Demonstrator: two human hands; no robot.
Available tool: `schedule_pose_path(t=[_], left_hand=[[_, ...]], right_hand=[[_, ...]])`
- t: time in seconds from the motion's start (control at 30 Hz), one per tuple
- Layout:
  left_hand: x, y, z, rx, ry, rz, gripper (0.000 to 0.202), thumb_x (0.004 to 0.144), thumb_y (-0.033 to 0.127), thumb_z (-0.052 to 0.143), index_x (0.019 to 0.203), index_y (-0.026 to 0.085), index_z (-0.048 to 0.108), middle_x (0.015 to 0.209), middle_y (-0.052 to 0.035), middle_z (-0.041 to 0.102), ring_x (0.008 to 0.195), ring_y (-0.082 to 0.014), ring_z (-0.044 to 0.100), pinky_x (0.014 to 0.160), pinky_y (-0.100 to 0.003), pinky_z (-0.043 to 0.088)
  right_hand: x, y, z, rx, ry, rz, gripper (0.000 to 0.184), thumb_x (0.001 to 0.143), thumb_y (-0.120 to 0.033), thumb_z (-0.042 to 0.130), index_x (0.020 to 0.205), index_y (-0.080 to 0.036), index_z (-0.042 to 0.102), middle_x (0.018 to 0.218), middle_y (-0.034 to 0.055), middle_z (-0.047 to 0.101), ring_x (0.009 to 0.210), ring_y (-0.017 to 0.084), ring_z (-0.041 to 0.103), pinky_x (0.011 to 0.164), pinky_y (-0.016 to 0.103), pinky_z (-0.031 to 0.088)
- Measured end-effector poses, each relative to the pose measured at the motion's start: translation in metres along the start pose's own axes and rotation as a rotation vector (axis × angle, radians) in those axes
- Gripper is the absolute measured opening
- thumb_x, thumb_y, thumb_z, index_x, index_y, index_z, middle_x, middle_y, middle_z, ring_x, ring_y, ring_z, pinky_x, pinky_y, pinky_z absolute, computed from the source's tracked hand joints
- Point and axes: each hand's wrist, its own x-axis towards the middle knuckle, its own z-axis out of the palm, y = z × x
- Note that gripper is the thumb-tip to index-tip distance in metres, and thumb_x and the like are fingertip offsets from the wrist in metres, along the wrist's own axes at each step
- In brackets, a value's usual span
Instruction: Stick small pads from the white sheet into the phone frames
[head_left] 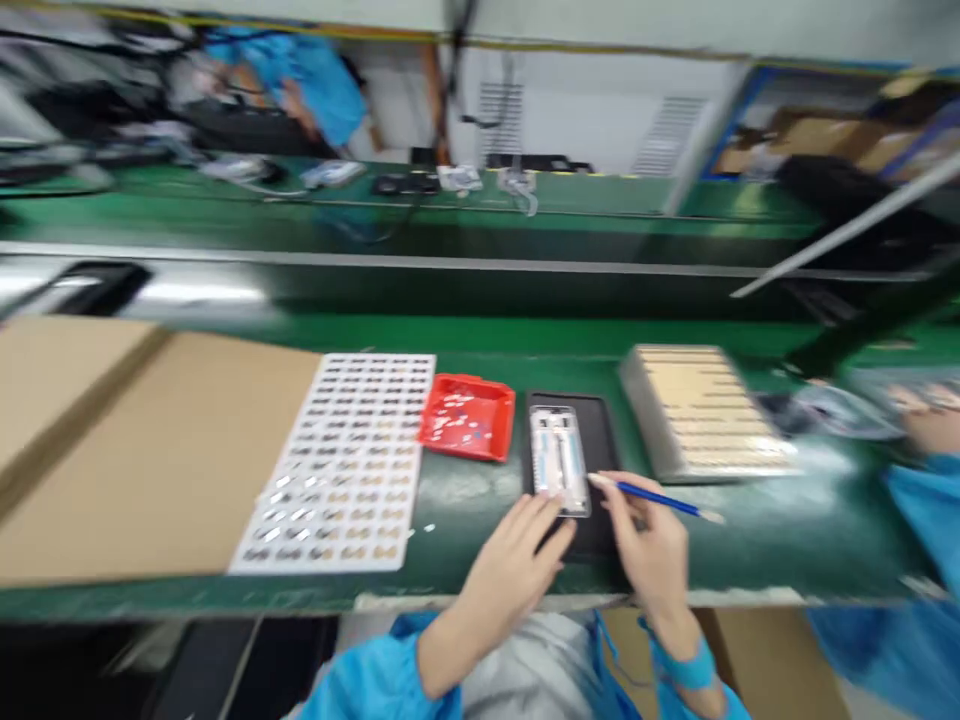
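A light, phone-sized panel (556,455) with a clear rim and pale blue strips lies on a black tray (598,425). My left hand (517,555) rests on the panel's lower end, its fingers stretched out. In my right hand (651,550) is a slim blue pen-like tool (660,497) with pale ends, gripped between thumb and fingers. One pale tip points at the panel's right edge; whether it touches, I cannot tell. Left of the tray stands a red dish (470,418) holding small white and a few dark bits.
A white sheet (341,465) with rows of small dark and tan pieces lies left, beside brown cardboard (157,450). At right stands a grey block-like stack (701,410) with a tan striped top. Another person's blue sleeve (926,510) is at the far right. A conveyor (480,290) runs behind.
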Motion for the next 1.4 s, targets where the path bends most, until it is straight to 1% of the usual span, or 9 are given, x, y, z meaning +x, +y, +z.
schedule_pose_path(t=[0.1,0.23,0.53,0.67,0.83,1.0,1.1,1.23,1.4], left_hand=[[-0.006,-0.002,-0.024,-0.058,0.055,-0.133,0.034,0.107,0.018,0.052,0.137,0.017,0.067,0.141,-0.0101,0.073,0.144,-0.0259,0.061,0.124,-0.044,0.052],[-0.037,-0.017,-0.051,0.049,0.229,-0.463,0.031,0.107,0.012,0.05,0.131,0.021,0.068,0.128,-0.0089,0.077,0.13,-0.025,0.068,0.111,-0.042,0.059],[-0.074,-0.04,-0.039,0.188,0.221,-0.681,0.034,0.11,0.016,0.048,0.141,0.02,0.061,0.137,-0.0126,0.073,0.127,-0.0282,0.069,0.104,-0.044,0.062],[-0.073,-0.039,-0.039,0.134,0.243,-0.703,0.034,0.108,0.015,0.049,0.14,0.02,0.063,0.137,-0.0118,0.074,0.127,-0.0271,0.07,0.105,-0.043,0.062],[-0.071,-0.046,-0.051,0.045,0.306,-0.706,0.03,0.109,0.016,0.049,0.128,0.02,0.071,0.124,-0.0104,0.08,0.115,-0.0259,0.076,0.097,-0.04,0.066],[-0.039,-0.042,-0.074,-0.317,0.542,-0.834,0.022,0.109,0.024,0.056,0.112,0.024,0.078,0.108,-0.0066,0.083,0.102,-0.0223,0.08,0.089,-0.032,0.067],[-0.006,-0.035,-0.078,-0.684,0.63,-0.875,0.015,0.104,0.029,0.067,0.109,0.023,0.08,0.104,-0.0056,0.083,0.095,-0.0206,0.081,0.087,-0.029,0.068],[0.03,-0.024,-0.069,-1.066,0.561,-0.875,0.019,0.098,0.034,0.076,0.11,0.02,0.082,0.1,-0.0063,0.083,0.087,-0.0194,0.082,0.084,-0.027,0.068],[0.05,-0.016,-0.06,-1.089,0.467,-0.828,0.013,0.093,0.034,0.082,0.094,0.021,0.083,0.09,-0.0034,0.081,0.082,-0.0171,0.08,0.077,-0.021,0.067]], right_hand=[[0.015,-0.02,-0.006,-0.073,0.003,-0.057,0.019,0.105,-0.039,0.073,0.107,-0.023,0.081,0.105,0.0073,0.083,0.084,0.024,0.083,0.071,0.029,0.072],[0.039,-0.058,0.016,-0.025,-0.286,-0.302,0.015,0.11,-0.035,0.067,0.111,-0.028,0.079,0.107,0.0031,0.084,0.095,0.023,0.084,0.088,0.029,0.069],[0.082,-0.107,0.201,-0.299,-0.838,-0.646,0.009,0.103,-0.012,0.071,0.105,-0.019,0.077,0.101,0.0114,0.086,0.1,0.031,0.083,0.102,0.042,0.063],[0.08,-0.109,0.234,-0.268,-0.879,-0.651,0.019,0.098,-0.001,0.069,0.101,-0.018,0.076,0.09,0.0109,0.085,0.093,0.03,0.083,0.113,0.049,0.058],[0.081,-0.1,0.201,-0.078,-0.756,-0.538,0.012,0.106,-0.016,0.067,0.105,-0.022,0.076,0.114,0.0127,0.085,0.109,0.031,0.082,0.104,0.047,0.066],[0.073,-0.095,0.126,0.57,-0.643,0.069,0.032,0.097,-0.052,0.084,0.102,-0.022,0.074,0.097,0.0075,0.085,0.092,0.028,0.085,0.074,0.035,0.074],[0.06,-0.095,0.087,0.622,-0.574,0.206,0.037,0.093,-0.056,0.089,0.097,-0.022,0.075,0.096,0.0077,0.085,0.09,0.028,0.085,0.065,0.032,0.073],[0.043,-0.09,0.052,0.638,-0.447,0.24,0.033,0.095,-0.052,0.088,0.098,-0.022,0.076,0.099,0.009,0.086,0.086,0.026,0.085,0.067,0.031,0.073],[0.028,-0.072,0.033,0.76,-0.349,0.338,0.034,0.093,-0.052,0.09,0.098,-0.022,0.074,0.094,0.0087,0.086,0.081,0.026,0.086,0.065,0.028,0.072]])
